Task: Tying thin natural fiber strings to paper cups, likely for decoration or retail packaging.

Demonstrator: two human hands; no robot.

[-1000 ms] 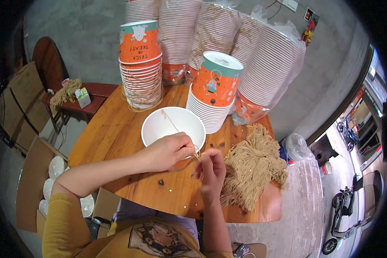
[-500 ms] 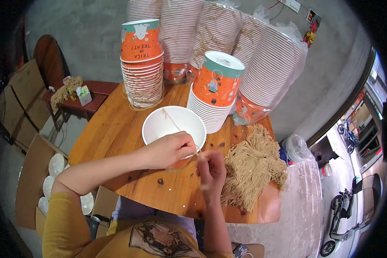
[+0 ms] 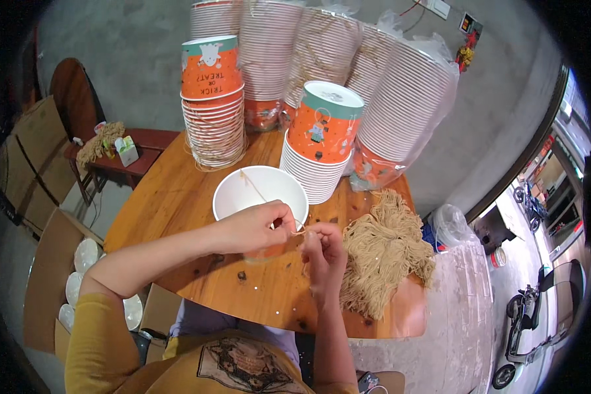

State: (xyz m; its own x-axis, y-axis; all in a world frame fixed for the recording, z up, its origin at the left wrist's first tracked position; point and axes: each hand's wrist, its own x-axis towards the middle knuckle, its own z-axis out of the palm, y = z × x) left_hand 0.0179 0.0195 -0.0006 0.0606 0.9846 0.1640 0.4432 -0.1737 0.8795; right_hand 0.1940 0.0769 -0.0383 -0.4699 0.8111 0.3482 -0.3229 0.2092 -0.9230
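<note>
A white-lined paper bucket stands mouth up at the middle of the table, with some orange outer wall showing below my wrist. A thin tan string runs from inside its far wall to its near rim. My left hand lies over that near rim and pinches the string. Just to its right, my right hand pinches the string too, fingertips almost touching the left ones. Whether there is a knot is too small to tell. Beside my right hand spreads a bundle of tan strings.
On the wooden table, an upside-down orange bucket stack stands behind the bucket. Farther left is another stack with strings hanging round it. Tall plastic-wrapped stacks line the back. A cardboard box of white buckets sits at lower left.
Both hands stay at the near rim, with the right fingers shifted slightly up and curled closer to the left. The whole view has shifted a little.
</note>
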